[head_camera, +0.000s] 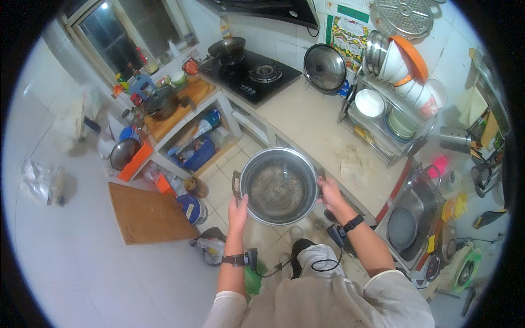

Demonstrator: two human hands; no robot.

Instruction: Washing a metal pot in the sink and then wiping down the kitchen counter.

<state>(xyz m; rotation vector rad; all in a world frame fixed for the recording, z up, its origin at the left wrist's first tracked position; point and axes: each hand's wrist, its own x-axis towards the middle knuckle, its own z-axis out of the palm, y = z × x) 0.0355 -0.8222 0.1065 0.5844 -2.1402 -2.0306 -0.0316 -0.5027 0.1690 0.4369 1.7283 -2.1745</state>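
Note:
A wide metal pot (279,186) with two side handles is held out level in front of me, over the tiled floor. My left hand (238,211) grips its left side by the handle, with the thumb up against the rim. The right handle is in my right hand (330,190). Inside, the pot's bottom looks greyish and mottled; whether it holds liquid I cannot tell. Beyond the pot runs a pale countertop (287,102), and a glass pot lid (325,67) with a dark rim leans against the wall at its back.
Ahead are a gas hob (262,82) and a wok (229,45). A dish rack (369,127) with bowls stands at right, near a sink (422,201) holding a round grey item. At left are a dark pot (160,104), a wooden board (151,215) and a lidded bucket (192,209).

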